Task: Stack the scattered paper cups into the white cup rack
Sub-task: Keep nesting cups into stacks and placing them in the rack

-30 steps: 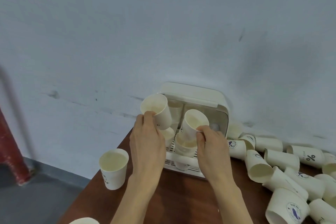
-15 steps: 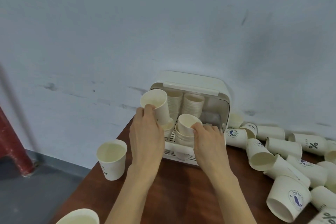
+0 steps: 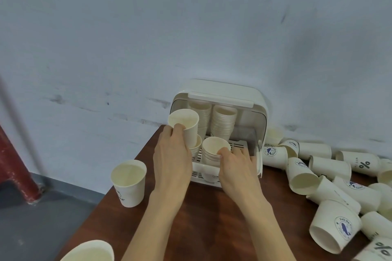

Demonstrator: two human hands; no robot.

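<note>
At the white plastic cup rack, the left hand grips a cream paper cup above the front-left stack; the right hand pinches the front stack. Next: nest the cup squarely.

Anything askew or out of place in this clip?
Many paper cups lie tipped on their sides in a jumble right of the white cup rack; two upright cups stand apart on the left. No visible damage.

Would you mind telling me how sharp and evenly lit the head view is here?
Head view: soft, even light, no glare; wide-angle bending shows along the left wall edge; both hands, left hand and right hand, and the cup rack look sharp, while the cups at the bottom right corner are smeared.
</note>
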